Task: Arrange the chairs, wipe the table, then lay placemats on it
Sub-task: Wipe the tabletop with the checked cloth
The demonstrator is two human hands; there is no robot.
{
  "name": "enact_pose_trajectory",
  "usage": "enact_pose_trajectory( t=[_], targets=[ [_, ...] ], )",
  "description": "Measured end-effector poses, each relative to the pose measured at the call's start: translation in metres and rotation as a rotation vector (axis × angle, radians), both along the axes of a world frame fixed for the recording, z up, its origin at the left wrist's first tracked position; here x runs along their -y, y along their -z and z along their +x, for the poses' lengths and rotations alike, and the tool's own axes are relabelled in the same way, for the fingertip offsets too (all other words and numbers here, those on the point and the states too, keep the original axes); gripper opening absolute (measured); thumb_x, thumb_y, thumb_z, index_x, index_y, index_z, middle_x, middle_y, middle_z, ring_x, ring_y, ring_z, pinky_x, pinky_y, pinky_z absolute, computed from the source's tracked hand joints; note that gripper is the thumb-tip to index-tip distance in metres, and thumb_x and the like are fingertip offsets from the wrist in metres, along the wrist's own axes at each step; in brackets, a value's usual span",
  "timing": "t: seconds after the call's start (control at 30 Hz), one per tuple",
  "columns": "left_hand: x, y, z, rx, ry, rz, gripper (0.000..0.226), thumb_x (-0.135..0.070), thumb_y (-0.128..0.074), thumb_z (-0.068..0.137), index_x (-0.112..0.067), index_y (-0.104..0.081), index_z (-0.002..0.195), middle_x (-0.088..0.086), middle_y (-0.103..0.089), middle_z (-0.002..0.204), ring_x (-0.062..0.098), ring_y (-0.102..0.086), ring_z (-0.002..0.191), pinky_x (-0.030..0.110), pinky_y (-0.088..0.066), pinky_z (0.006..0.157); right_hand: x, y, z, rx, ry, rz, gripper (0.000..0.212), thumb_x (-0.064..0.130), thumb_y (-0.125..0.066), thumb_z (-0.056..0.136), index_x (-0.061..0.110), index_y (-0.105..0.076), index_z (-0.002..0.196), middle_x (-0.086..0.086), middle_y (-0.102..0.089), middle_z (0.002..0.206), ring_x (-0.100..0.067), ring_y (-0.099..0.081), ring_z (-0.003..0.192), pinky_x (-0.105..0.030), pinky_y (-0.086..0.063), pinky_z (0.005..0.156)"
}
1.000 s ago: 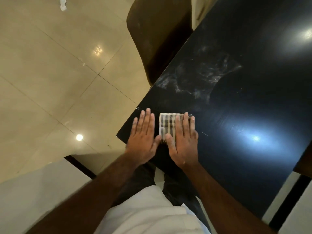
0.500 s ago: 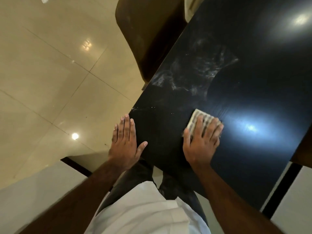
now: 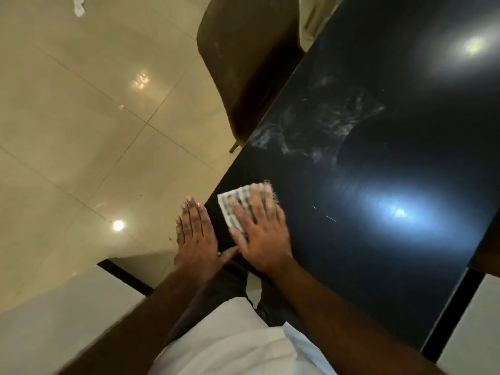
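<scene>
A glossy black table [image 3: 378, 253] fills the right of the view. My right hand [image 3: 259, 231] lies flat on a folded striped cloth [image 3: 230, 209], pressing it onto the table near the corner closest to me. My left hand [image 3: 196, 236] rests flat with fingers together on that corner's edge, its thumb touching the right hand. Whitish smears [image 3: 319, 125] mark the tabletop further away. A brown upholstered chair [image 3: 243, 58] stands tucked against the table's left side.
Shiny beige floor tiles [image 3: 94, 117] spread to the left, with a small white scrap [image 3: 78, 6] lying at the top. A white block with a dark edge [image 3: 62, 307] sits low on the left. Another brown piece [image 3: 487, 253] touches the table's right edge.
My right hand slid the cloth back left toward the table's corner, beside the left hand. The left hand stayed at the corner.
</scene>
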State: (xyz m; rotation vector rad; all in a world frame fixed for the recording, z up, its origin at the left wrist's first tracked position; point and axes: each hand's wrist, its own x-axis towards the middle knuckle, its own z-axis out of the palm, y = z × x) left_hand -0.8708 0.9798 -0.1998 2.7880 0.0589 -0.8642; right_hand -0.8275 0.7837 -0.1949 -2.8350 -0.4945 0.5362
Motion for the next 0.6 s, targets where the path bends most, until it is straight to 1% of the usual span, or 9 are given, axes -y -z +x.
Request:
enact_pose_trajectory(
  t=[0.07,0.17,0.23,0.3,0.37,0.47,0.53,0.6],
  targets=[
    [0.001,0.000,0.005,0.030,0.067,0.027,0.143,-0.104,-0.021,0.085,0.007,0.010,0.169,0.030,0.025,0.177,0.046,0.017,0.167,0.064,0.000,0.135,0.045,-0.003,-0.012,0.001,0.152,-0.049,0.081,0.067,-0.041,0.110,0.037,-0.007,0.177,-0.011,0.010,0.185,-0.042,0.005,0.170,-0.064,-0.024,0.131],
    [0.013,-0.003,0.022,0.027,0.184,0.053,0.140,-0.105,-0.013,0.085,0.003,0.015,0.169,0.026,0.029,0.177,0.044,0.018,0.167,0.065,-0.008,0.135,0.095,-0.005,-0.007,0.011,0.461,-0.157,0.076,0.064,-0.034,0.110,0.035,-0.013,0.177,-0.013,0.009,0.185,-0.043,0.004,0.170,-0.069,-0.028,0.128],
    [0.028,-0.005,0.038,0.029,0.224,0.028,0.143,-0.107,-0.016,0.082,0.001,0.018,0.169,0.024,0.031,0.176,0.042,0.021,0.167,0.064,-0.008,0.135,0.101,0.000,0.014,0.023,0.633,-0.182,0.075,0.063,-0.033,0.110,0.035,-0.013,0.177,-0.015,0.006,0.185,-0.045,0.003,0.170,-0.072,-0.029,0.126],
    [0.045,-0.008,0.058,0.019,0.233,0.005,0.151,-0.111,-0.024,0.077,0.000,0.023,0.168,0.023,0.036,0.175,0.040,0.026,0.166,0.064,-0.002,0.136,0.089,0.004,0.044,0.066,0.724,-0.181,0.075,0.062,-0.034,0.111,0.035,-0.012,0.177,-0.018,0.004,0.184,-0.047,0.001,0.169,-0.072,-0.029,0.126],
    [0.060,-0.010,0.079,0.008,0.225,-0.006,0.161,-0.114,-0.033,0.069,0.000,0.029,0.166,0.022,0.043,0.171,0.039,0.032,0.164,0.063,0.005,0.135,0.068,0.009,0.074,0.100,0.689,-0.144,0.074,0.062,-0.033,0.111,0.036,-0.012,0.177,-0.019,0.002,0.184,-0.049,-0.001,0.169,-0.071,-0.028,0.126],
    [0.074,-0.013,0.100,0.004,0.187,-0.037,0.176,-0.117,-0.043,0.056,0.000,0.032,0.164,0.022,0.046,0.169,0.039,0.036,0.162,0.061,0.011,0.134,0.033,0.011,0.099,0.137,0.456,-0.094,0.074,0.065,-0.032,0.111,0.036,-0.013,0.177,-0.018,0.001,0.184,-0.049,-0.003,0.169,-0.067,-0.026,0.128],
    [0.077,-0.016,0.105,0.016,0.164,-0.053,0.180,-0.116,-0.049,0.052,-0.001,0.032,0.164,0.022,0.044,0.170,0.040,0.034,0.163,0.060,0.010,0.135,0.019,0.009,0.095,0.119,0.310,-0.043,0.074,0.066,-0.032,0.111,0.038,-0.010,0.177,-0.014,0.006,0.185,-0.044,0.002,0.170,-0.065,-0.024,0.129],
    [0.077,-0.015,0.105,0.033,0.161,-0.058,0.180,-0.112,-0.056,0.053,-0.002,0.035,0.163,0.022,0.042,0.171,0.041,0.031,0.164,0.061,0.004,0.136,0.027,0.005,0.077,0.095,0.230,0.011,0.073,0.064,-0.035,0.112,0.040,-0.011,0.176,-0.010,0.009,0.185,-0.039,0.006,0.171,-0.062,-0.023,0.130]
  ],
)
